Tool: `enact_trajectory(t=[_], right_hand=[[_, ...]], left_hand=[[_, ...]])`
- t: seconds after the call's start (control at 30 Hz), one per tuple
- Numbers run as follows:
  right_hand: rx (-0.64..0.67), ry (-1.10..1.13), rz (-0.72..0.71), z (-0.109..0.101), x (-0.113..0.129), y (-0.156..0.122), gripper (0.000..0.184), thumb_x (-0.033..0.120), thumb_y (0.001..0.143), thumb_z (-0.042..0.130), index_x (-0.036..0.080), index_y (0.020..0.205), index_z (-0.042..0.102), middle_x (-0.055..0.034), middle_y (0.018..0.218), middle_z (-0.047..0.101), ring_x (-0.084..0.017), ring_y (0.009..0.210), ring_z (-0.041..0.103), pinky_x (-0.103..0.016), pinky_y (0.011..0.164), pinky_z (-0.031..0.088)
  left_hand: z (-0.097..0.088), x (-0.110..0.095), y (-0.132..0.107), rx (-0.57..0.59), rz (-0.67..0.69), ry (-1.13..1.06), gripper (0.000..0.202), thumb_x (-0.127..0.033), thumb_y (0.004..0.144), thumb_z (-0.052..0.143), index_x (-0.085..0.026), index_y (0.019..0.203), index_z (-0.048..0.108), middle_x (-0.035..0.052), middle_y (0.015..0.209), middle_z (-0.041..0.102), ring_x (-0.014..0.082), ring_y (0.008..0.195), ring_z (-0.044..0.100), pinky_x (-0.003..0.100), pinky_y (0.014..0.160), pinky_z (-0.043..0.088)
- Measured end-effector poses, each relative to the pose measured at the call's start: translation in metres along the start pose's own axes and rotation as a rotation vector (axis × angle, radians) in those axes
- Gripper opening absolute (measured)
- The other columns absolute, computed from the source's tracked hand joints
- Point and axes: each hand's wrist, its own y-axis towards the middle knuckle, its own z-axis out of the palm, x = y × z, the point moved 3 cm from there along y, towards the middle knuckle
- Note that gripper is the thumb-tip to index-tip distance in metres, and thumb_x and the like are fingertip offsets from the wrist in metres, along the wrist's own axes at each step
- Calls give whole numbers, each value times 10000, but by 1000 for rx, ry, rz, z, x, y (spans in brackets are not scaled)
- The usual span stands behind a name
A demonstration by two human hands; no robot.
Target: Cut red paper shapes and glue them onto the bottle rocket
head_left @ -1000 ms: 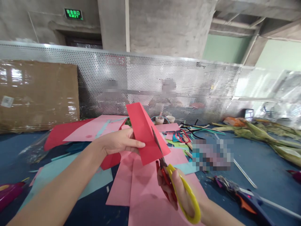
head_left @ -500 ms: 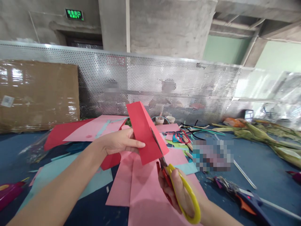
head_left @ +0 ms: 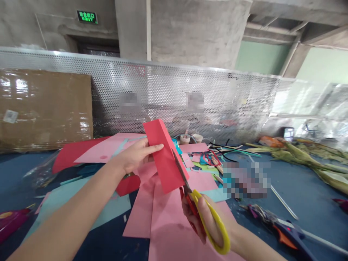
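Scissors point(head_left: 191, 193), gripped in the right hand point(head_left: 204, 218), bite the red paper point(head_left: 163, 159); the left hand point(head_left: 134, 156) pinches it beside them, apt since it looks light and floppy.

Left grip point(head_left: 135, 156) pinched, forearm outstretched; right grip point(head_left: 210, 222) curled, low right.

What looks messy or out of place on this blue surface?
Cut paper scraps lie strewn beyond the overlapping pink sheets, and green husks sprawl at the right. The red paper and scissors look normal.
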Motion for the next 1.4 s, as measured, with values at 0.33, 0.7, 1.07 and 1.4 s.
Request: enact_trajectory(t=[0.33, 0.7, 1.07, 1.4], right_hand=[[45, 115, -13, 3, -5, 4, 704, 855, 814, 324, 197, 907, 556, 62, 611, 360, -87, 479, 364, -202, 438, 465], [106, 160, -86, 4, 12, 1, 696, 843, 826, 326, 182, 873, 541, 59, 568, 386, -97, 491, 379, -201, 449, 473], [120, 209, -89, 4, 4, 3, 632, 807, 857, 326, 217, 797, 543, 42, 570, 407, -113, 497, 408, -209, 433, 469], [7, 29, -48, 4, -2, 8, 741, 913, 759, 253, 211, 721, 485, 74, 457, 363, -89, 356, 362, -220, 356, 369]], left_hand=[[6, 5, -2, 216, -4, 180, 344, -359, 804, 753, -183, 1089, 675, 82, 1159, 714, 276, 1093, 649, 394, 888, 536], [3, 0, -3, 207, 14, 191, 328, -382, 791, 769, -183, 1036, 683, 57, 1053, 724, 231, 971, 674, 342, 793, 564], [5, 5, -3, 216, -69, 141, 282, -343, 788, 781, -180, 995, 679, 11, 859, 712, 104, 636, 618, 196, 491, 471], [9, 2, -5, 224, -40, 176, 277, -362, 783, 776, -160, 944, 677, 26, 854, 705, 115, 645, 618, 208, 512, 477]])
